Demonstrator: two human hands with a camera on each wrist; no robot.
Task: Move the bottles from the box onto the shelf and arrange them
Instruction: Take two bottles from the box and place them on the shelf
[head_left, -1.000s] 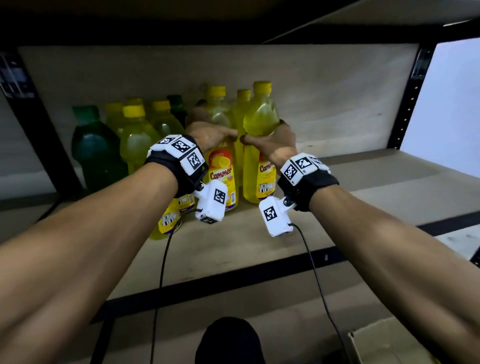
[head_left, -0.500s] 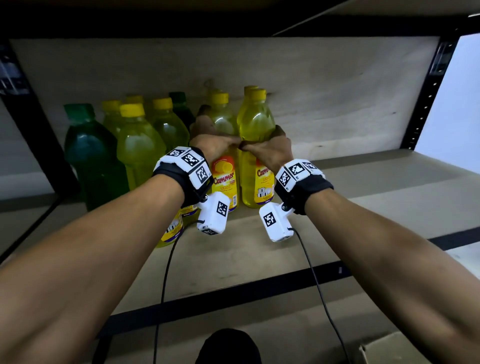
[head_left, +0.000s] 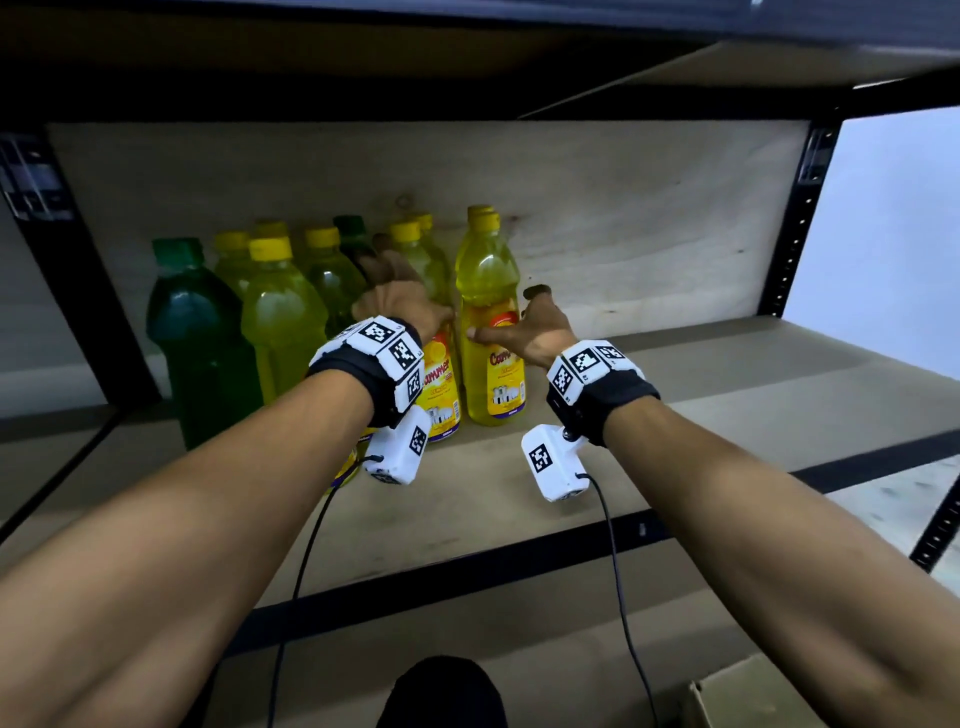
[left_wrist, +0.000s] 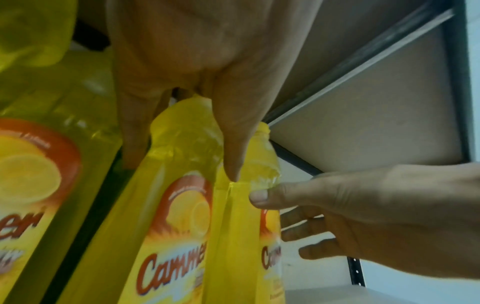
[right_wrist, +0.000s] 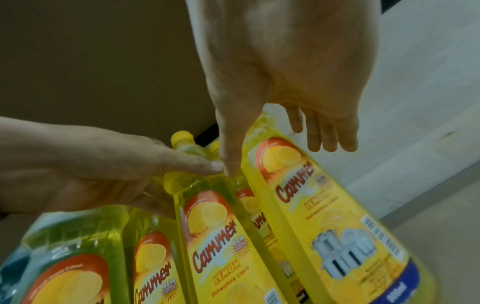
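Two yellow lemon dish-liquid bottles stand side by side on the shelf board (head_left: 675, 405). My left hand (head_left: 410, 291) is by the left bottle (head_left: 441, 374), fingers spread and thumb resting on its shoulder. My right hand (head_left: 514, 322) is at the right bottle (head_left: 488, 280), fingers straight and apart, only the thumb touching. In the left wrist view my left hand (left_wrist: 182, 164) straddles the left bottle (left_wrist: 182, 226) loosely. In the right wrist view my right hand (right_wrist: 279, 158) hovers over the right bottle (right_wrist: 324, 216).
Several more yellow bottles and a dark green bottle (head_left: 197, 332) stand in rows to the left. Black uprights (head_left: 795, 223) frame the shelf, and bare board runs to the right. A cardboard box corner (head_left: 748, 691) shows at bottom right.
Both hands gripped the two front bottles around their shoulders and slid them back toward the others. Now the fingers have opened and the bottles stand on their own.
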